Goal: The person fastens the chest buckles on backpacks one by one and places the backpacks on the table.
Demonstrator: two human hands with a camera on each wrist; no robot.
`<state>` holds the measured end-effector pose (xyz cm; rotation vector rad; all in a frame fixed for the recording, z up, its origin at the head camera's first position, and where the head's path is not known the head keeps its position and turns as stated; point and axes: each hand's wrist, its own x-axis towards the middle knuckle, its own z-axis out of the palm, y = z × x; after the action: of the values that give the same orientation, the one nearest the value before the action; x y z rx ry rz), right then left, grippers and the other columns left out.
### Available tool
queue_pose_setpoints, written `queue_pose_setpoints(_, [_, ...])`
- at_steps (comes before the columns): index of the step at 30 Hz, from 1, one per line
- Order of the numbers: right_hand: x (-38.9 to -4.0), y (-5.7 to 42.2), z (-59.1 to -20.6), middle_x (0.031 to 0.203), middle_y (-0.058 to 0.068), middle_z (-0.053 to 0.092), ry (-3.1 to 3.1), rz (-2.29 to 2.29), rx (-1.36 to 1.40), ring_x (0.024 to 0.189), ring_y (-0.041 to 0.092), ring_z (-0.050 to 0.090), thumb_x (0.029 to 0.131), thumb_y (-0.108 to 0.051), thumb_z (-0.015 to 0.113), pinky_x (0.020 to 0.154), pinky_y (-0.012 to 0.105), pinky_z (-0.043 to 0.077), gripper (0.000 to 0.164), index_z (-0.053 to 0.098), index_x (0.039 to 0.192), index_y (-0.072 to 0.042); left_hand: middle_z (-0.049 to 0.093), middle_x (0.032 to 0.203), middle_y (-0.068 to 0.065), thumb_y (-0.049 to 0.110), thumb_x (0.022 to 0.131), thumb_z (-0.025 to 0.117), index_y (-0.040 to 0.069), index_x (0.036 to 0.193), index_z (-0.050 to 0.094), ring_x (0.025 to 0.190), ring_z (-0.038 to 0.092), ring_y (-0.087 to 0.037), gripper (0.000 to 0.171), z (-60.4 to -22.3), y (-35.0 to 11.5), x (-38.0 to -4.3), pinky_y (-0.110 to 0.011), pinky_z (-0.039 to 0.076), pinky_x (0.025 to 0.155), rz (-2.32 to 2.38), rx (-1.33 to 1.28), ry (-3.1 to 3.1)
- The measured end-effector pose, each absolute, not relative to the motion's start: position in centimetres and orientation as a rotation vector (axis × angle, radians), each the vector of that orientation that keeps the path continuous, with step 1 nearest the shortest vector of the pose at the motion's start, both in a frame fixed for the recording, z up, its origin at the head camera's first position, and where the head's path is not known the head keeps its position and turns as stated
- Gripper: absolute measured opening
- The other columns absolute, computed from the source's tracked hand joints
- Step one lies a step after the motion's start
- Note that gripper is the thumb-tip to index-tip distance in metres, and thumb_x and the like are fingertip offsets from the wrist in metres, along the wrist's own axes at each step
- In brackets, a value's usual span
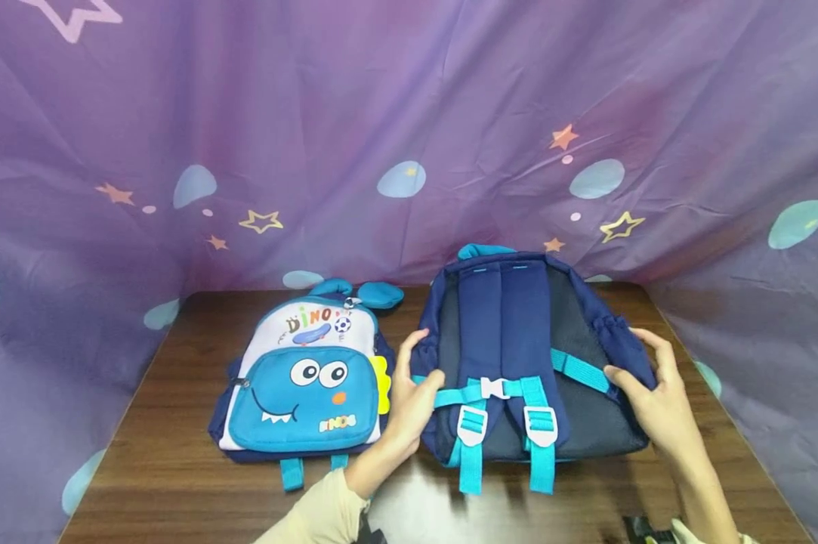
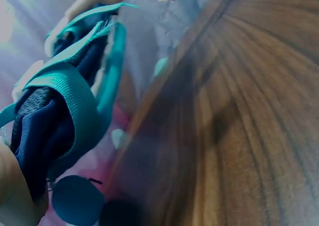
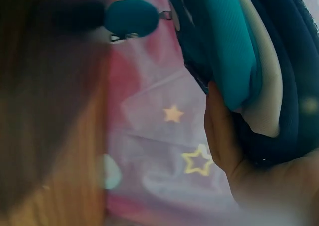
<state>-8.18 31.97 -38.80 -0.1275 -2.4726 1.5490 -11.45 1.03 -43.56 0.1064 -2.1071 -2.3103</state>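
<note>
In the head view, the navy backpack (image 1: 524,325) is over the right part of the desk (image 1: 171,491), shoulder straps facing the person, the dinosaur backpack (image 1: 307,400) beside it. The left hand (image 1: 412,397) and right hand (image 1: 660,397) grasp its opposite sides. It looks light and soft, likely to sag; the sides seem good holds. In the left wrist view, turquoise webbing (image 2: 77,94) bows outward and could snag. In the right wrist view, fingers (image 3: 218,131) brace the thick, pliable body.
</note>
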Motion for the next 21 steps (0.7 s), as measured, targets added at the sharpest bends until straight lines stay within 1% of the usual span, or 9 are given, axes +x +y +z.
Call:
queue_pose_setpoints(2, [-8.3,31.9,-39.6,0.109,-0.022,0.054,-2.441,1.590,-0.145,0.093,-0.004,0.054,0.096,-0.011,0.063,0.072,0.016,0.045,0.060,0.036,0.146,-0.030,0.036,0.153,-0.002,0.001,0.080,0.055,0.039,0.140,0.050,0.049,0.025,-0.014,0.071,-43.4,0.9,-11.5,-0.022,0.027,0.048,-2.311,0.103,-2.122])
queue_pose_setpoints(3, [-8.3,31.8,-40.0,0.109,-0.023,0.054,-2.434,1.590,-0.155,0.093,-0.005,0.054,0.096,-0.011,0.064,0.073,0.015,0.045,0.059,0.037,0.146,-0.030,0.036,0.153,-0.002,0.001,0.080,0.055,0.039,0.140,0.049,0.047,0.023,-0.013,0.071,-43.4,0.9,-11.5,-0.022,0.027,0.048,-2.311,0.097,-2.125])
queue_pose_setpoints(7, [-8.4,31.8,-41.2,0.109,-0.023,0.053,-2.454,1.574,-0.184,0.094,-0.006,0.053,0.097,-0.013,0.063,0.074,0.015,0.044,0.058,0.037,0.146,-0.029,0.037,0.152,-0.002,0.000,0.082,0.055,0.040,0.141,0.048,0.048,0.025,-0.010,0.071,-43.6,1.0,-11.3,-0.021,0.028,0.048,-2.310,0.089,-2.143])
queue_pose_setpoints(12, [-8.4,31.8,-42.3,0.105,-0.020,0.052,-2.550,1.521,-0.250,0.090,-0.005,0.053,0.098,-0.022,0.063,0.073,0.019,0.045,0.059,0.033,0.149,-0.029,0.035,0.154,-0.006,-0.001,0.083,0.055,0.037,0.142,0.047,0.048,0.027,-0.010,0.071,-44.2,1.1,-11.0,-0.020,0.027,0.045,-2.306,0.080,-2.147])
queue_pose_setpoints(16, [-8.8,31.8,-43.1,0.105,-0.013,0.053,-2.595,1.555,-0.289,0.087,-0.001,0.055,0.099,-0.026,0.062,0.071,0.024,0.047,0.061,0.030,0.151,-0.028,0.035,0.154,-0.007,0.002,0.084,0.055,0.038,0.143,0.046,0.045,0.026,-0.008,0.070,-44.9,1.0,-11.1,-0.020,0.025,0.043,-2.301,0.103,-2.177])
queue_pose_setpoints(19, [-8.9,31.7,-43.7,0.111,-0.005,0.053,-2.638,1.561,-0.295,0.089,0.000,0.054,0.099,-0.028,0.062,0.072,0.024,0.046,0.063,0.028,0.152,-0.024,0.035,0.155,-0.008,0.002,0.085,0.054,0.037,0.144,0.044,0.043,0.025,-0.009,0.070,-45.6,1.0,-10.9,-0.020,0.024,0.042,-2.291,0.144,-2.220])
queue_pose_setpoints(21, [-8.9,31.7,-44.0,0.114,-0.002,0.052,-2.657,1.552,-0.290,0.090,-0.001,0.054,0.099,-0.027,0.062,0.073,0.023,0.045,0.064,0.027,0.152,-0.020,0.035,0.156,-0.008,0.002,0.085,0.054,0.036,0.145,0.044,0.044,0.025,-0.012,0.070,-46.1,0.9,-10.7,-0.022,0.025,0.042,-2.266,0.165,-2.252])
